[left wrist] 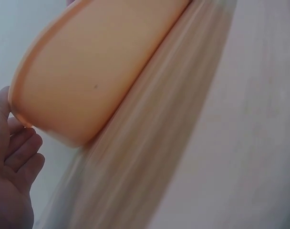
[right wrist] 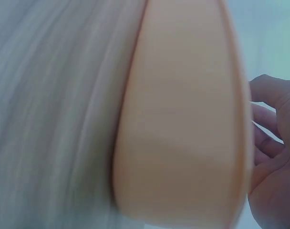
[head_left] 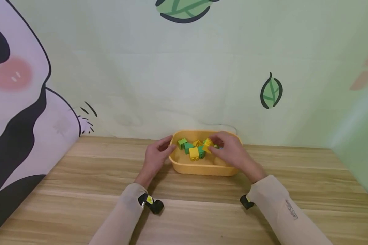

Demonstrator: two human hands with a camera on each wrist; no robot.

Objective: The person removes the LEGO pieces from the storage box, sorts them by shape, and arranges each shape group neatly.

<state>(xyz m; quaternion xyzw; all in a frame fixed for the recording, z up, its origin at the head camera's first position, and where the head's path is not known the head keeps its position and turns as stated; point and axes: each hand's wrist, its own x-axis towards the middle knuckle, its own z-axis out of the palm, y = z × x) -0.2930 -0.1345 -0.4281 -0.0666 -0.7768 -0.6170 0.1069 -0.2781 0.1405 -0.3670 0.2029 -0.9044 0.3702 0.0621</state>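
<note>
A yellow-orange plastic basin (head_left: 206, 169) stands on the table, with several green, teal and yellow toy building blocks inside. My left hand (head_left: 155, 153) holds the basin's left end; in the left wrist view its thumb lies at the rim and the fingers curl against the outer wall. Over the basin's right half, my right hand (head_left: 231, 149) pinches a yellow building block (head_left: 207, 145) between thumb and fingers. Below and left of it lie another yellow block (head_left: 194, 153) and a green block (head_left: 182, 143). In the right wrist view the basin wall (right wrist: 183, 114) hides the fingertips and the block.
The wood-grain table (head_left: 184, 207) runs back to a pale green wall sheet (head_left: 141, 85) printed with a panda and leaves. The basin stands close to that sheet. Black wrist cameras (head_left: 154, 205) are strapped over both sleeves.
</note>
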